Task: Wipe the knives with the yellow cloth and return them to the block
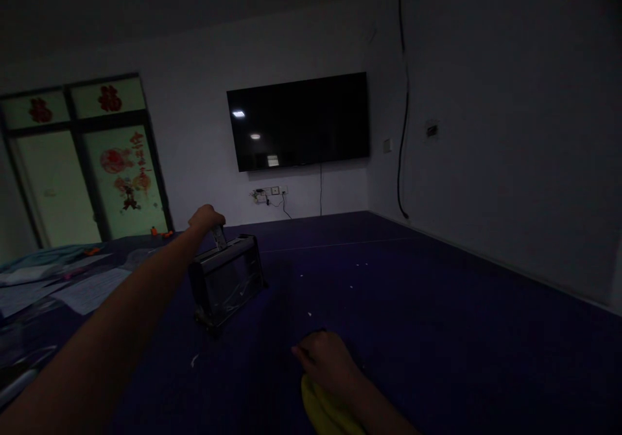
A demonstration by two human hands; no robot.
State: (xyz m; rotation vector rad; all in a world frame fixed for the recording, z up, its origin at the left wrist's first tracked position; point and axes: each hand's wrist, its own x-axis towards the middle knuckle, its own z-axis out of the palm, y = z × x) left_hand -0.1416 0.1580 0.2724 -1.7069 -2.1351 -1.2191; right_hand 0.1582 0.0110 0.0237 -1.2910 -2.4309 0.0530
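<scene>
Out at the end of my stretched left arm, my left hand (207, 216) is closed on a pale, flat strip (220, 237) with dark marks. The strip reaches down to the top of a box-like device (228, 253) with a grey top, dark end frames and clear walls. Whether the strip is part of the device, I cannot tell. Lower down, my right hand (326, 358) is curled over a yellow cloth (326, 409) on the dark blue table surface (413, 331). The fingertips of both hands are partly hidden in the dim light.
Small white scraps (310, 314) dot the table. Papers (92, 290) and small orange items (91, 251) lie at the left. A wall television (301, 124) hangs behind, above sockets with cables (275, 191). A wall (510, 195) borders the table's right side.
</scene>
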